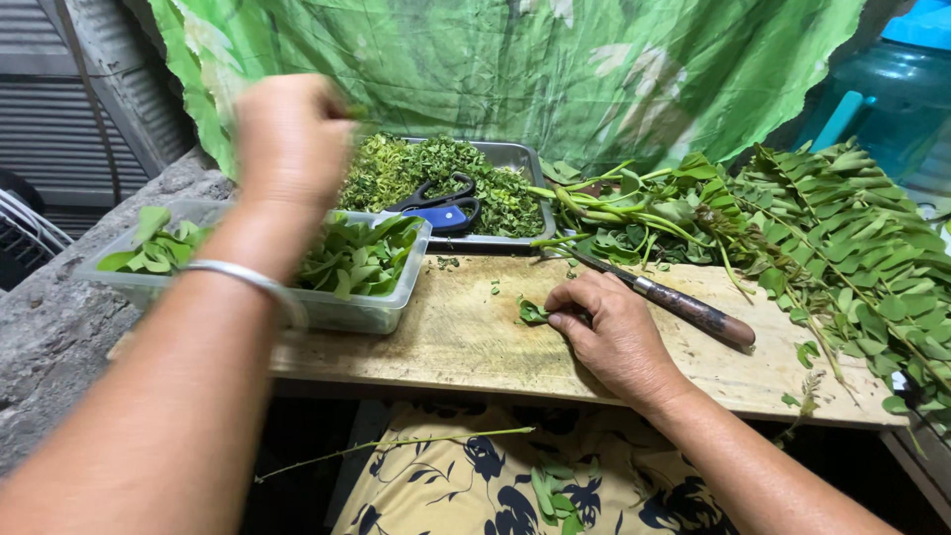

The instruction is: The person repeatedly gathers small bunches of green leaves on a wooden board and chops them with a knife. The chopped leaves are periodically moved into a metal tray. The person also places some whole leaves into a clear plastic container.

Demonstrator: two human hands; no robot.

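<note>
The grip of the left hand [290, 139] cannot be told: the hand is raised and blurred above the clear plastic tub [381, 315], its fingers turned away from the camera, and a silver bangle [248, 280] circles the wrist. The right hand [609, 332] rests on the wooden chopping board [466, 342], fingers curled down and pinching a small green leaf [532, 313] against the wood.

The tub sits on the board's far left corner and holds loose plucked leaves [359, 260]. Behind the board stands a metal tray [518, 156] heaped with finely cut greens, with dark-handled scissors [443, 206] lying on top. A knife [666, 298] with a brown handle lies across the board just beyond the right hand. Leafy stems [842, 238] are piled at the board's right end. A bare stalk [396, 444] lies on the person's patterned lap, below the board's near edge.
</note>
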